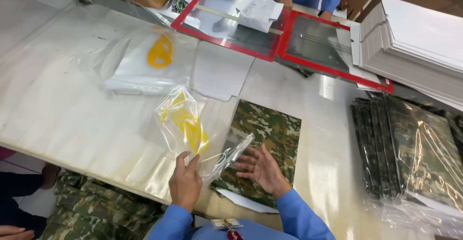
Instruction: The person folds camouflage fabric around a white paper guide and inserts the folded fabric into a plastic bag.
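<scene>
Your left hand pinches the near edge of a clear plastic bag with a yellow mark, held just above the table; your right hand, fingers spread and gripping nothing, rests on the folded camouflage garment beside it. Bagged camouflage stack well right; loose bags, white sheet, red-framed panels beyond.

A pale counter carries the work. A folded camouflage garment lies flat near its front edge, on a white card that peeks out beneath. To the left sits a pile of clear bags (yellow print on each) beside white sheets. Two red-framed panels lie further back, a stack of white boards and bagged camouflage garments at right.
</scene>
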